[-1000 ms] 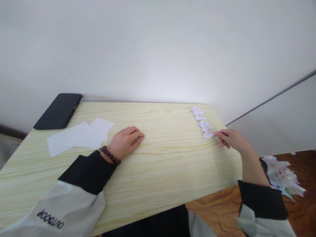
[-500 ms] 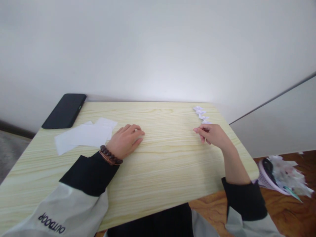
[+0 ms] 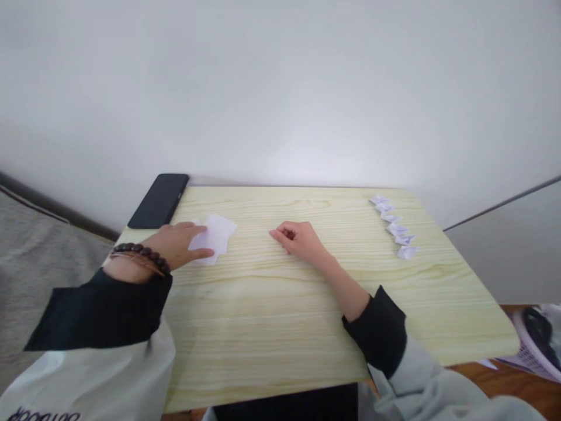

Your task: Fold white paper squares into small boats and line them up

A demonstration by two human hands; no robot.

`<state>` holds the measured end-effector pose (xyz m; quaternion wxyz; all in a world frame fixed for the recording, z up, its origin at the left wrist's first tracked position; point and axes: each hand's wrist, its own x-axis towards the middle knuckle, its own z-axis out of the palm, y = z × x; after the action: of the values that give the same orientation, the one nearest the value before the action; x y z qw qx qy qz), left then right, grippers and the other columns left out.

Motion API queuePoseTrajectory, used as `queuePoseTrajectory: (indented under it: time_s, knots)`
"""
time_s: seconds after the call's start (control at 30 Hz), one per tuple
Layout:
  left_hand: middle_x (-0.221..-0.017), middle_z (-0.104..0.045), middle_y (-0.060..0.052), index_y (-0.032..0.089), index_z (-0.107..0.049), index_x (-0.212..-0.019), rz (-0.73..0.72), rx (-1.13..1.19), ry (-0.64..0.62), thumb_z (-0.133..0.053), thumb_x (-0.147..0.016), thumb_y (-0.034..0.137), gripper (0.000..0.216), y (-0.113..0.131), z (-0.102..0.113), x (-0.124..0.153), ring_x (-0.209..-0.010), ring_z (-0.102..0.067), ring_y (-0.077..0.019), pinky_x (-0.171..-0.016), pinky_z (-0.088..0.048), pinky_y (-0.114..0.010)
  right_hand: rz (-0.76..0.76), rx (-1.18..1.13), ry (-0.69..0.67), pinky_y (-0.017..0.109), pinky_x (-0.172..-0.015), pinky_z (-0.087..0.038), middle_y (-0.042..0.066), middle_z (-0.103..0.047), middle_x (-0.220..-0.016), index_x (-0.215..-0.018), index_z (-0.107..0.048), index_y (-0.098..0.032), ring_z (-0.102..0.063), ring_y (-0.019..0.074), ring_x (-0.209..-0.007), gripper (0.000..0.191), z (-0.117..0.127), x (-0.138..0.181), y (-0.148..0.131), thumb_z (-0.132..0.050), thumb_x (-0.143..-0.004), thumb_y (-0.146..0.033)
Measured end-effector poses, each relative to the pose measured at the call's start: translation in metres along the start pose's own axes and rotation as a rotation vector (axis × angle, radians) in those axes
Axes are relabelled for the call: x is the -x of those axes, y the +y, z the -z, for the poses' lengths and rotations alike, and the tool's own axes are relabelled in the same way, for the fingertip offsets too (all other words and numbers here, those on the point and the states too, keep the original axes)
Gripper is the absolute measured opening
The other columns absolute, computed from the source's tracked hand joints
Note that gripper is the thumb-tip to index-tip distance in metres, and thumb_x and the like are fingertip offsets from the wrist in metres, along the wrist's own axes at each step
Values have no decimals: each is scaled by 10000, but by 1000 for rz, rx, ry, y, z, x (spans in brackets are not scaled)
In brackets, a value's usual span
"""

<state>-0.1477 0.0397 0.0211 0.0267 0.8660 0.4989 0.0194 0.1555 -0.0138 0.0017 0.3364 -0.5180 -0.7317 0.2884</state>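
one word can be made out, "outdoor", in dark capital lettering (image 3: 44, 417) on the left sleeve (image 3: 100, 380) of the person's jacket. it sits on the light grey fabric, below the black cuff (image 3: 100, 316), at the far lower left of the frame, upside down to the view, its letters partly cut by the bottom edge.

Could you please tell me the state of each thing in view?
Left hand: thumb and fingers spread, at the paper sheets
Right hand: fingers curled, nothing visible in it
Paper sheets: flat, overlapping, partly covered
Folded paper pieces: folded, lined up in a row
Black device: lying flat, upper face dark
Basket: holding things, cut off by the picture's edge
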Motion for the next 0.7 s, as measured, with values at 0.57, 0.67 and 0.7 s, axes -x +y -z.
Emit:
queuePoseTrajectory:
  time_s: [0.57,0.67,0.7]
  knots:
    - [-1208,-547,-119,187,-353,-1330,2,253,141,-574,-757,505,692,40,-15,-8,-1115,-478,-301,-973,-355,-461,193,404,78,426,-971,-367,116,-509,-1259,-1214,-513,-179,-444,258,-1150,376,-18,3,-1,-506,-859,-305]
    - [-1200,-532,-119,183,-359,-1325,-28,356,159,-601,-750,459,682,39,-14,-6,-1122,-474,-295,-988,-355,-471,193,410,58,424,-989,-357,113,-518,-1262,-1228,-506,-168,-437,249,-1163,388,-19,4,-3,-498,-867,-311]
    - [-1209,-519,-118,183,-362,-1326,-27,383,169,-603,-749,453,680,39,-13,-6,-1134,-465,-294,-992,-357,-471,194,408,53,422,-992,-356,113,-524,-1255,-1223,-510,-167,-440,244,-1159,382,-19,4,-3,-494,-870,-313]
